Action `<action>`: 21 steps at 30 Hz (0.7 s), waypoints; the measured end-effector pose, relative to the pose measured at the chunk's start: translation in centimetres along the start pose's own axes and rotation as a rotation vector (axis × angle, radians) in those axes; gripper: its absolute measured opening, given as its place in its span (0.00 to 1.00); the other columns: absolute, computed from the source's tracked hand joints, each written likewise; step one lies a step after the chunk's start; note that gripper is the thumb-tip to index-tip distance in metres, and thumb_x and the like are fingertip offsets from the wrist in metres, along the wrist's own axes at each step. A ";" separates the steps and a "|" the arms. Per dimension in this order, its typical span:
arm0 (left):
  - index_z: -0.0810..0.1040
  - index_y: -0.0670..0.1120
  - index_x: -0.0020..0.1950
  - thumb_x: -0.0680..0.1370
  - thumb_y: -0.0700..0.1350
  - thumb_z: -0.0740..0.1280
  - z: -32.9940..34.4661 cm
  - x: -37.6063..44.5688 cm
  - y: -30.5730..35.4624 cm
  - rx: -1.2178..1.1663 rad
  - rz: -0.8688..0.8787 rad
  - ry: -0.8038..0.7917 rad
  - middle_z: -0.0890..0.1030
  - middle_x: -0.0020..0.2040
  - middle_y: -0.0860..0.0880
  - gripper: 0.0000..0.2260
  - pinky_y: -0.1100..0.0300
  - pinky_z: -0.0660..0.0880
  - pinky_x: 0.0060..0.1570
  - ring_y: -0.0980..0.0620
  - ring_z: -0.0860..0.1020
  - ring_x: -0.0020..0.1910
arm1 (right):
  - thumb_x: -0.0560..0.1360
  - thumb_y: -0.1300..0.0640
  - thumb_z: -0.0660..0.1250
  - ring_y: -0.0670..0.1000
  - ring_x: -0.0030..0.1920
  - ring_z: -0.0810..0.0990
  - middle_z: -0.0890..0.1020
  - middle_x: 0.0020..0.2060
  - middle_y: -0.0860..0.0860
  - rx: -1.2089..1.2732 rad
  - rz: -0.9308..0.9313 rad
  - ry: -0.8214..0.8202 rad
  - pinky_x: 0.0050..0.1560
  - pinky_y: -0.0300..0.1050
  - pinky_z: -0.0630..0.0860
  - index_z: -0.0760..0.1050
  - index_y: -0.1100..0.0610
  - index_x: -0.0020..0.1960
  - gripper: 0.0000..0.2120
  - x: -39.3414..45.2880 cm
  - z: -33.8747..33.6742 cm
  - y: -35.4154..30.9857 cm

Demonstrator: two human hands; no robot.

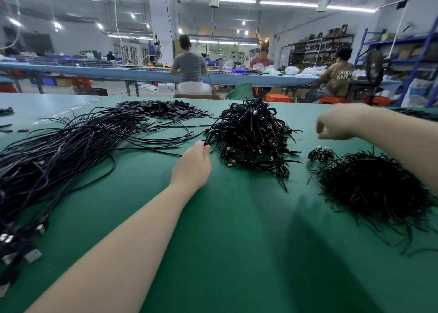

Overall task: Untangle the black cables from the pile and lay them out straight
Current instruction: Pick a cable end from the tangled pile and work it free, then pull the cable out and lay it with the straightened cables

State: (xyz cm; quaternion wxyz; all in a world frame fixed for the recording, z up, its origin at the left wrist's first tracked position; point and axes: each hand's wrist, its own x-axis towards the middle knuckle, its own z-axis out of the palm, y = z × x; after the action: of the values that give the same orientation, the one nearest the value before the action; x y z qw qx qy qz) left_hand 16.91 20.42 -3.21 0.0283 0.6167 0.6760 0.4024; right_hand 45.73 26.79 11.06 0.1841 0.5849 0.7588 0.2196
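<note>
Green-topped bench (237,241). Tangled pile of black cables (251,137) sits mid-bench toward the far edge. Left hand (193,165) reaches to the pile's left fringe, fingertips pinching a black cable end there. Right hand (336,124) hovers above the bench just right of the pile, blurred, fingers curled; whether it holds anything I cannot tell. Long black cables laid out in a loose sheaf (59,156) run along the left edge, metal plugs at the near end. Dense heap of short black wire pieces (374,189) lies by the right edge. Small flat black parts (166,110) lie scattered at the far edge.
</note>
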 end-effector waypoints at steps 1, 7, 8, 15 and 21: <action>0.70 0.43 0.48 0.84 0.51 0.49 0.0 0.1 0.0 -0.021 -0.034 -0.001 0.76 0.44 0.47 0.15 0.51 0.70 0.42 0.43 0.75 0.45 | 0.81 0.48 0.59 0.52 0.60 0.77 0.79 0.61 0.49 0.022 -0.024 -0.092 0.63 0.49 0.72 0.76 0.52 0.65 0.16 -0.1 0.9 0.6; 0.66 0.45 0.45 0.84 0.52 0.48 0.5 0.1 -0.2 0.030 -0.050 0.019 0.73 0.37 0.50 0.15 0.54 0.64 0.33 0.46 0.73 0.37 | 0.77 0.48 0.66 0.48 0.57 0.79 0.81 0.57 0.43 0.100 -0.081 -0.105 0.57 0.40 0.73 0.77 0.45 0.63 0.14 -0.8 4.7 1.3; 0.66 0.45 0.45 0.84 0.52 0.48 0.5 0.2 -0.3 0.032 -0.055 0.018 0.73 0.37 0.50 0.15 0.54 0.63 0.33 0.47 0.72 0.36 | 0.76 0.47 0.67 0.47 0.57 0.79 0.81 0.56 0.42 0.103 -0.072 -0.071 0.55 0.41 0.74 0.78 0.43 0.61 0.14 -0.8 4.8 1.3; 0.66 0.47 0.42 0.84 0.52 0.48 0.7 0.4 -0.4 0.027 -0.075 0.026 0.72 0.36 0.51 0.15 0.55 0.61 0.31 0.55 0.70 0.34 | 0.74 0.48 0.70 0.49 0.54 0.79 0.82 0.50 0.45 0.064 -0.052 -0.051 0.53 0.44 0.78 0.81 0.44 0.53 0.09 -0.4 5.0 1.0; 0.64 0.49 0.39 0.83 0.54 0.48 0.4 0.5 -0.6 -0.055 -0.113 0.003 0.76 0.38 0.48 0.16 0.53 0.68 0.37 0.45 0.78 0.40 | 0.71 0.49 0.72 0.51 0.48 0.80 0.80 0.40 0.46 0.034 -0.007 -0.076 0.51 0.45 0.79 0.82 0.48 0.47 0.06 -0.4 4.6 1.0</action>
State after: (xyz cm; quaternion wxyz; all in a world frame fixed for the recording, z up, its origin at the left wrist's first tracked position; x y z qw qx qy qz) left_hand 16.52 21.05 -3.59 0.0669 0.5760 0.6986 0.4193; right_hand 49.09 27.20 7.80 0.2036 0.5933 0.7569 0.1835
